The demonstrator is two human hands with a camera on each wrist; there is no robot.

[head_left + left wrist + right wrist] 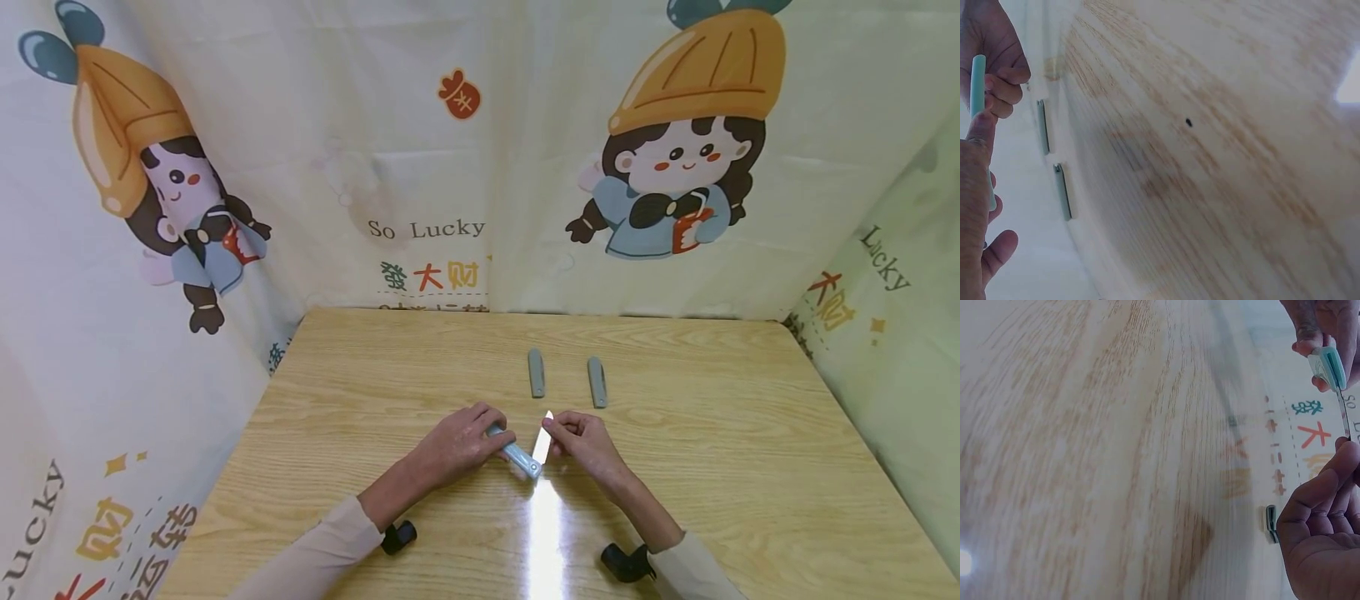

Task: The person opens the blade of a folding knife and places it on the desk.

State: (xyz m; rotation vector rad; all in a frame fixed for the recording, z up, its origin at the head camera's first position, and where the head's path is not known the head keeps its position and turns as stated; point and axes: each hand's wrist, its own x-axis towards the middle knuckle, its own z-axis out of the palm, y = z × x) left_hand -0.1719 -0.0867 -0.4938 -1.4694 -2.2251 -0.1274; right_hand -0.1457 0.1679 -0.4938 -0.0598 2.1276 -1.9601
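The left hand [463,439] grips a folding knife [534,467] by its handle [519,456], seemingly for steadiness; the right hand [591,446] pinches the blade [542,447] near its tip [550,414], likely for leverage.

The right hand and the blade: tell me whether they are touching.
Touching. The head view shows it: the right hand pinches the blade close to its pointed end.
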